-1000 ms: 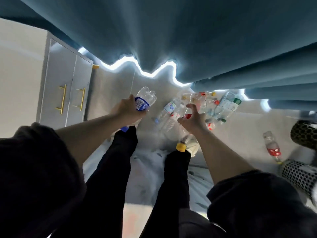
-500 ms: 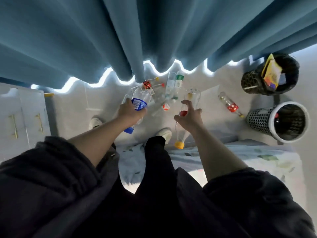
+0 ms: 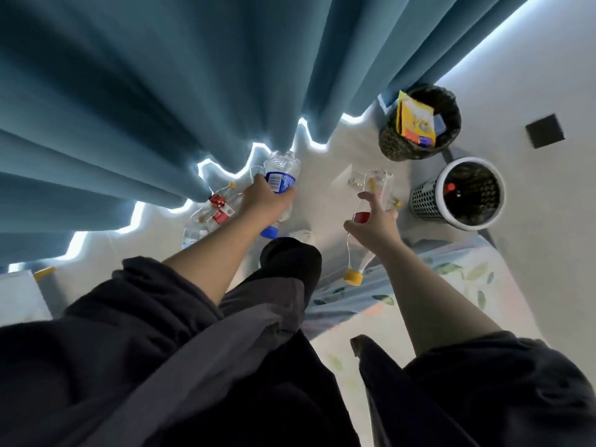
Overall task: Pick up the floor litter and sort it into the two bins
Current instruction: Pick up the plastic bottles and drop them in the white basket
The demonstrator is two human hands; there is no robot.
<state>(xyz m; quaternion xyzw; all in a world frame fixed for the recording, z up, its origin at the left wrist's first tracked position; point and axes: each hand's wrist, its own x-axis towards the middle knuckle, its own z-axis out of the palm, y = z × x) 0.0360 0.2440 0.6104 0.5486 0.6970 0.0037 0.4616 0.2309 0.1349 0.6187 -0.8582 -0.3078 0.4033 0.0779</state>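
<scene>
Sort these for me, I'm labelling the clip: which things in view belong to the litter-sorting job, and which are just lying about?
Job: left hand, gripping the blue-capped bottle; right hand, holding the yellow-capped bottle; floor bottles; black bin; white bin.
Lying about: curtain; patterned cloth; dark square.

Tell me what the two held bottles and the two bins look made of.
Blue-capped bottle: clear, glossy thin plastic, see-through, with a ridged base. Yellow-capped bottle: likewise clear plastic, the floor showing through it. White bin: rigid matte wall punched with round holes; metal or plastic, hard to tell. Black bin: fine open mesh, probably wire.
</scene>
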